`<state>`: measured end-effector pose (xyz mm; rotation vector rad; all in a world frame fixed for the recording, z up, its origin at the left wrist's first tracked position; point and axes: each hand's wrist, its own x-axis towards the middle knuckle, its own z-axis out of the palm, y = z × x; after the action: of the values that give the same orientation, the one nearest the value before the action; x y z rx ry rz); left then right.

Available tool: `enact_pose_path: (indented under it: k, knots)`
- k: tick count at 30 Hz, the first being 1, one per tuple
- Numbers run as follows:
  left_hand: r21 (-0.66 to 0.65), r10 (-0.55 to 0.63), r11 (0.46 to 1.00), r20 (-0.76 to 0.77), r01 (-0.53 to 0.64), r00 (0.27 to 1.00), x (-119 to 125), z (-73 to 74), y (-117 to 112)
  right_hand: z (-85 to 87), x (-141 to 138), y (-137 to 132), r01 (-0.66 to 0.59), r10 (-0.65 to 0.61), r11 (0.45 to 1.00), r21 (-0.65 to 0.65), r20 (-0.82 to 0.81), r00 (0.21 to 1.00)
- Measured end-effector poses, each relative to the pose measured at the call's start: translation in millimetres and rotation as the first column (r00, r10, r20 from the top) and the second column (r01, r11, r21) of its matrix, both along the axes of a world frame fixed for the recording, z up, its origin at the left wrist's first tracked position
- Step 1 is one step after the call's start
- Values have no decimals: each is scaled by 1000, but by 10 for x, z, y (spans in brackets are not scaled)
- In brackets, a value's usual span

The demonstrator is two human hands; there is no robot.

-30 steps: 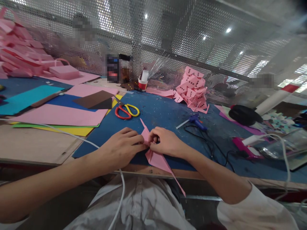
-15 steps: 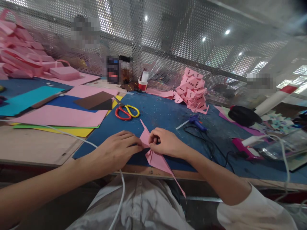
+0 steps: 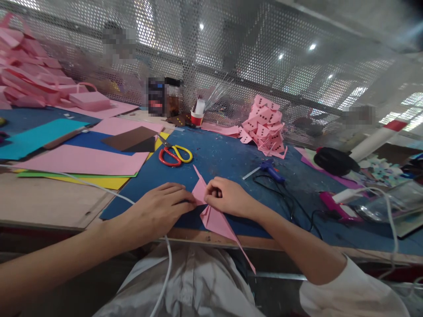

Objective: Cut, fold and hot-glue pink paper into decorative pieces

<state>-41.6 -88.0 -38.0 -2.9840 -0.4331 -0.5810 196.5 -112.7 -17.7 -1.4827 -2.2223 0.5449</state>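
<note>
A folded piece of pink paper point(image 3: 218, 222) lies at the front edge of the blue-topped table, one long pointed end hanging past the edge. My right hand point(image 3: 228, 196) is closed in a pinch on its middle, the fingers curled. From the left, my left hand point(image 3: 168, 204) grips the paper's left corner between thumb and fingertips. Part of the paper is hidden under the right fingers. Beyond my hands lie scissors point(image 3: 175, 155) with one red and one yellow handle.
Coloured sheets point(image 3: 86, 159) are stacked at left. A blue glue gun point(image 3: 272, 169) with a black cord lies at right, near a pink power strip point(image 3: 340, 209). Dotted pink pieces point(image 3: 264, 125) are heaped by the mesh screen. A white cable point(image 3: 168, 264) crosses my lap.
My left fingertips have shifted very slightly at the paper's left corner. The right hand and the paper stay nearly where they were.
</note>
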Motion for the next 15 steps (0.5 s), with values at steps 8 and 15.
enact_pose_path:
  k: [8,15]
  knots:
    - [5,-21,1000,20,21,1000,4,5,4,-24,-7,-13,7,-7,1000,6,7,1000]
    - [-6,-23,1000,47,24,999,3,2,5,-12,-49,-27,38,-42,997,66,57,997]
